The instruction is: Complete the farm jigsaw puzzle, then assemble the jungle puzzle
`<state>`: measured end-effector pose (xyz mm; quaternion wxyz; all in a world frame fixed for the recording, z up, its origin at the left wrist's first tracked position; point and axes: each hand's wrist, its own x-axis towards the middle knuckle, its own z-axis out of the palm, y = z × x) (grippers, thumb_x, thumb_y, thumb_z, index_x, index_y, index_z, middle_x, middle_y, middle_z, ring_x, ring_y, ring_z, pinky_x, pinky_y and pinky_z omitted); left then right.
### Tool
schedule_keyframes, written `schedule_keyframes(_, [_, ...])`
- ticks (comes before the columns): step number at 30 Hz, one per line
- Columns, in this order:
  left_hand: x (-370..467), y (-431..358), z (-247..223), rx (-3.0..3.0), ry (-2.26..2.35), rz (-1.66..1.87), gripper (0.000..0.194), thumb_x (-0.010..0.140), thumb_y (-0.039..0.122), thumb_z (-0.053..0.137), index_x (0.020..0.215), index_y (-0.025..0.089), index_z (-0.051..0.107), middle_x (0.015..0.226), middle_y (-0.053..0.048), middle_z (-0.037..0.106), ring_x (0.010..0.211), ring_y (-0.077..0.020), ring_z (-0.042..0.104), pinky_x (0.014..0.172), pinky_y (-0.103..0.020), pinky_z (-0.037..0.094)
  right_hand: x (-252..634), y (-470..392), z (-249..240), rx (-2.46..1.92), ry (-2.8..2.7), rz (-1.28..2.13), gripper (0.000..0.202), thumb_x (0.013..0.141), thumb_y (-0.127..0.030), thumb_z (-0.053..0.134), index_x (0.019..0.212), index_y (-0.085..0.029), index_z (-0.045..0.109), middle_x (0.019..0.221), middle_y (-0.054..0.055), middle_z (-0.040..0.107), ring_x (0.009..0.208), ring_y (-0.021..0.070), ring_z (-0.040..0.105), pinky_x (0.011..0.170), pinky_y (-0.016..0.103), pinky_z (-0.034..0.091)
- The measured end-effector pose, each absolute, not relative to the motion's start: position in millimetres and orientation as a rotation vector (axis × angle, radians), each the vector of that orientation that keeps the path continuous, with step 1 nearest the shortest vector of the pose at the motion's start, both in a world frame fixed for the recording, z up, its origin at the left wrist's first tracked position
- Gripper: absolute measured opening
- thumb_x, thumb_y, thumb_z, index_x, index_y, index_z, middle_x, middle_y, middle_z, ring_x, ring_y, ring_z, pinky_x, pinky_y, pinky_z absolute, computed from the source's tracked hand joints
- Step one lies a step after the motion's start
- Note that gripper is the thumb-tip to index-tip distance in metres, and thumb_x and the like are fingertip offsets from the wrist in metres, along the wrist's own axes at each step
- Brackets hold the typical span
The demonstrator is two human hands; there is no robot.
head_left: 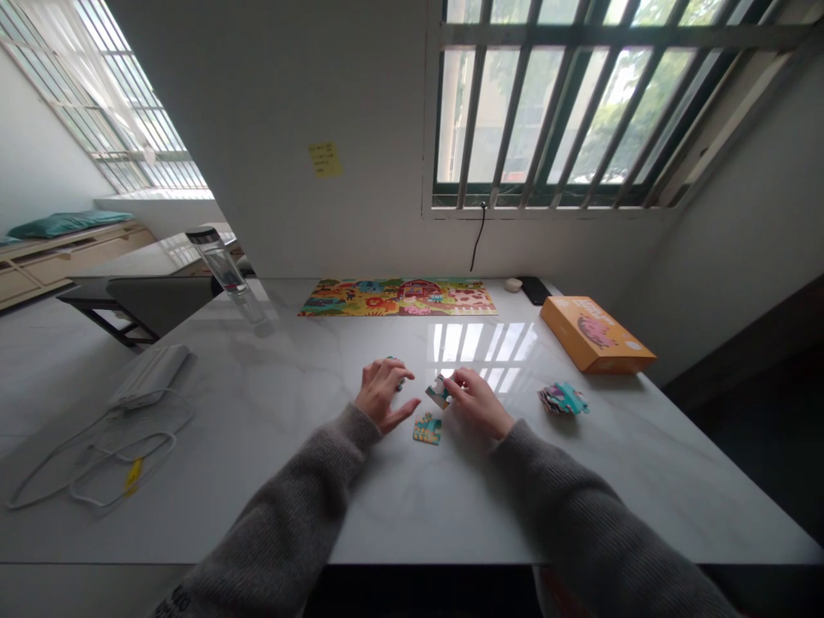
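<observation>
My right hand (475, 402) pinches a puzzle piece (439, 392) between thumb and fingers, a little above the white table. To its left, my left hand (384, 394) has its thumb and fingers apart, and a small dark piece (400, 384) shows at its fingertips, partly hidden. A teal and orange puzzle piece (427, 428) lies flat between the two hands, nearer to me. A small pile of puzzle pieces (563, 399) sits to the right of my right hand.
A colourful picture strip (399, 297) lies along the wall. An orange box (596, 335), a black phone (534, 290) and a small white object (513, 285) are at the right. At the left are a clear bottle (222, 262) and a white device (149, 376) with looped cable.
</observation>
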<state>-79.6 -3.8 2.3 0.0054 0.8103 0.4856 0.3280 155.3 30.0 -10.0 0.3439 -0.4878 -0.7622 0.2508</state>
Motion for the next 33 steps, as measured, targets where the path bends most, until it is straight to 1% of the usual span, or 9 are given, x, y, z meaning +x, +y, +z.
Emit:
schedule_keyframes(2, [-89.2,1.2,4.3,2.494,1.645,1.112,0.032,0.084,0.036,0.061,0.112,0.022,0.06,0.116,-0.01,0.062,0.111,-0.0295,0.053,0.097,-0.044,0.038,165.0,39.1,-12.3,-1.379,-2.069,0.511,0.04,0.095,-0.046,0.048,0.067,-0.02,0.057,0.076,0.004,0.058,0.081,0.0202,0.053,0.075,0.032,0.041])
schedule_keyframes(5, [-103.6,9.8,3.8,2.434,1.777,1.139,0.027,0.083,0.033,0.059,0.108,0.021,0.062,0.111,-0.01,0.063,0.105,-0.0293,0.055,0.092,-0.044,0.04,175.4,47.6,-14.5,-1.516,-2.136,0.389,0.037,0.095,-0.043,0.05,0.07,-0.019,0.063,0.08,0.006,0.06,0.086,0.0218,0.054,0.077,0.033,0.04])
schedule_keyframes(10, [-117.7,17.8,0.2,2.428,1.751,1.066,0.021,0.081,0.03,0.059,0.1,0.022,0.064,0.109,-0.008,0.064,0.103,-0.0281,0.057,0.089,-0.043,0.041,180.3,51.0,-19.1,-1.636,-2.149,0.246,0.034,0.094,-0.045,0.053,0.077,-0.02,0.069,0.086,0.007,0.06,0.092,0.0249,0.053,0.081,0.037,0.038])
schedule_keyframes(13, [-119.8,18.9,-0.9,2.433,1.739,1.047,0.022,0.078,0.029,0.06,0.099,0.022,0.064,0.111,-0.008,0.064,0.103,-0.0284,0.057,0.088,-0.043,0.042,180.3,50.0,-21.2,-1.639,-2.143,0.191,0.03,0.093,-0.047,0.055,0.085,-0.021,0.068,0.092,0.008,0.061,0.094,0.0265,0.052,0.084,0.039,0.037])
schedule_keyframes(17, [-121.9,20.8,-2.3,2.448,1.713,0.995,0.021,0.078,0.027,0.06,0.097,0.023,0.064,0.111,-0.007,0.065,0.102,-0.0281,0.057,0.088,-0.043,0.041,179.0,46.7,-21.3,-1.646,-2.159,0.16,0.022,0.092,-0.039,0.055,0.099,-0.022,0.066,0.104,0.01,0.061,0.104,0.0299,0.05,0.089,0.043,0.036])
schedule_keyframes(21, [-125.2,23.5,-4.1,2.452,1.663,0.988,0.019,0.079,0.029,0.061,0.097,0.023,0.063,0.111,-0.007,0.065,0.103,-0.0275,0.057,0.089,-0.042,0.042,177.4,43.7,-19.5,-1.638,-2.165,0.16,0.028,0.093,-0.036,0.053,0.115,-0.022,0.062,0.112,0.012,0.06,0.109,0.0316,0.049,0.092,0.045,0.035])
schedule_keyframes(24, [-126.2,24.7,-5.2,2.417,1.648,0.989,0.019,0.077,0.03,0.064,0.095,0.022,0.061,0.107,-0.007,0.064,0.102,-0.0269,0.058,0.09,-0.042,0.043,176.9,42.9,-19.2,-1.634,-2.162,0.175,0.033,0.094,-0.036,0.052,0.122,-0.021,0.06,0.115,0.013,0.06,0.111,0.0324,0.049,0.093,0.047,0.035])
schedule_keyframes(29, [-126.6,25.9,-2.1,2.381,1.63,1.14,0.02,0.073,0.029,0.068,0.089,0.021,0.059,0.097,-0.006,0.062,0.096,-0.0262,0.057,0.093,-0.044,0.044,176.9,43.6,-19.7,-1.628,-2.122,0.196,0.037,0.093,-0.035,0.052,0.126,-0.02,0.059,0.114,0.014,0.061,0.108,0.0324,0.05,0.092,0.047,0.037])
schedule_keyframes(33, [-119.4,20.0,7.9,2.381,1.566,1.311,0.021,0.074,0.03,0.072,0.087,0.021,0.058,0.097,-0.006,0.06,0.096,-0.026,0.055,0.094,-0.044,0.044,173.0,41.2,-10.4,-1.461,-1.975,0.233,0.028,0.091,-0.027,0.051,0.114,-0.019,0.065,0.105,0.012,0.061,0.104,0.0299,0.052,0.091,0.045,0.04])
